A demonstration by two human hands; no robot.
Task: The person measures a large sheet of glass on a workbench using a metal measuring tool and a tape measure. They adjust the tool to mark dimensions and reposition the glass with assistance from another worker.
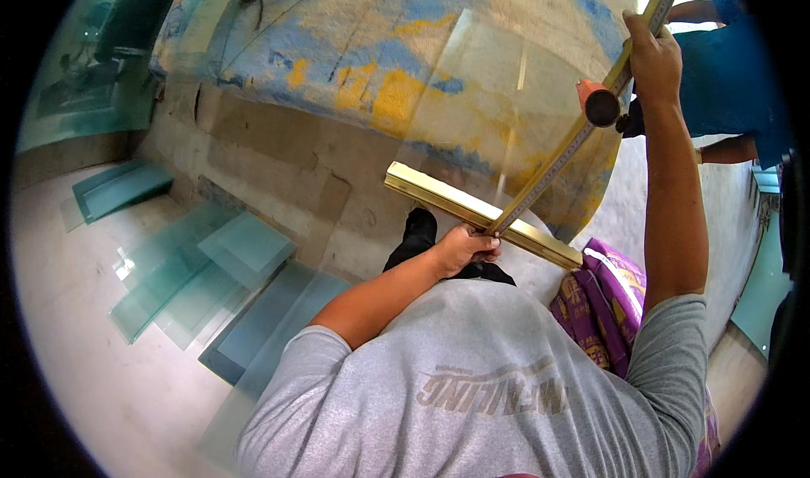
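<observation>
My left hand (467, 248) pinches the T-square (553, 166), which points toward two o'clock; my right hand (656, 56) clasps its far end; uneven pulling could scrape it against the glass sheet (472, 73) at one o'clock.

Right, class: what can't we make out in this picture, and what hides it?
In the head view:
Ruler: far end cut off by the top edge; markings too small to read.
Co-worker: head cut off by the dark rim.
Purple sacking: partly hidden behind the grey shirt.

Left hand (466, 250) curled low, right hand (656, 59) forward
</observation>
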